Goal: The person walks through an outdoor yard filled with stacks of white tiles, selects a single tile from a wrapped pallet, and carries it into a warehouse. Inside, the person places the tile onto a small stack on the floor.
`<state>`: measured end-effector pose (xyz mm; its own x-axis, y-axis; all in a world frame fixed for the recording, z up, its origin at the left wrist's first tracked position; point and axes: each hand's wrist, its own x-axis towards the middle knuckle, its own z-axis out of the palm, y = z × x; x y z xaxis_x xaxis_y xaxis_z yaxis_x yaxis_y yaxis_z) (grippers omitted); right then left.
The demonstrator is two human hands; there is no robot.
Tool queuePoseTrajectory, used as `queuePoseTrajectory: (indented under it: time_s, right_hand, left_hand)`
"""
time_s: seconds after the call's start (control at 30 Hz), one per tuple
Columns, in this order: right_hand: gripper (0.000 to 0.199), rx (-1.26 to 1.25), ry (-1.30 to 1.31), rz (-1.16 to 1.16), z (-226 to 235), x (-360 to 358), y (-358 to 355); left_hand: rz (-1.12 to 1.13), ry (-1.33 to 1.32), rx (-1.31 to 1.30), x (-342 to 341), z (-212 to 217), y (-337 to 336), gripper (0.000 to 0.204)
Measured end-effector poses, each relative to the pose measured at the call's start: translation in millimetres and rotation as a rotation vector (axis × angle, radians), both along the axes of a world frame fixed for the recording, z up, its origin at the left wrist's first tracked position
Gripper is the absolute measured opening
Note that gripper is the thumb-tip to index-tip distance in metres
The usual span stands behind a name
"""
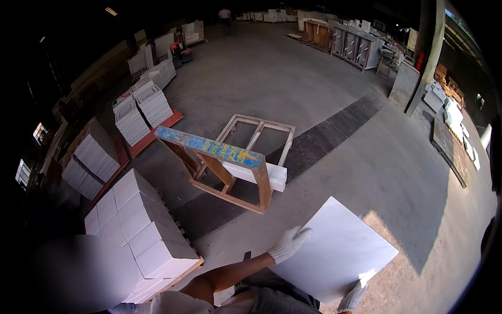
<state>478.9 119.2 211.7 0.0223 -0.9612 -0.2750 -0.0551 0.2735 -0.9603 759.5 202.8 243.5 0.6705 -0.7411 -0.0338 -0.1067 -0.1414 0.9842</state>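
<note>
A square white panel (340, 248), flat and smooth, is held tilted in front of me at the lower right. My left hand (290, 245), in a white knitted glove, grips its left edge. At the panel's lower right edge is my right hand (354, 297), also gloved and closed on it; part of that hand is hidden. Ahead of the panel stands a brown metal A-frame rack (265, 189) with a blue-painted top bar bearing yellow writing. Several thin white slabs (277, 177) lean on edge in the rack.
A pallet stack of white blocks (125, 209) stands close on my left, partly covered by a blurred patch. Behind it are stacks of slabs (151, 104) on red pallets and a red pallet truck (179, 54). A pillar (428, 57) rises at right; a person (225, 15) is far off.
</note>
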Motion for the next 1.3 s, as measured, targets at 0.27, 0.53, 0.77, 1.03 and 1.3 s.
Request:
queuePoseTrajectory:
  time_s: [0.27, 0.53, 0.77, 1.03, 1.3]
  right_hand:
    - [0.062, -0.004, 0.159, -0.149, -25.4, 72.3, -254.7]
    - [0.038, -0.183, 0.401, 0.278, 38.3, 264.8, -493.6]
    - [0.035, -0.185, 0.352, 0.251, 11.8, 410.8, -669.4]
    - [0.025, -0.015, 0.237, 0.227, 25.8, 561.9, -842.6]
    - [0.035, -0.08, 0.27, 0.385, 16.6, 739.9, -1043.6]
  left_hand:
    - [-0.09, 0.142, -0.01, 96.0, -35.2, -265.7, 0.043]
    - [0.199, 0.351, 0.098, 240.0, -63.1, -415.1, 0.044]
    - [0.212, 0.358, 0.099, 384.1, -87.5, -589.3, 0.039]
    - [0.071, 0.34, 0.13, 551.2, -46.4, -792.8, 0.033]
    - [0.288, 0.379, 0.011, 697.9, -82.8, -951.9, 0.032]
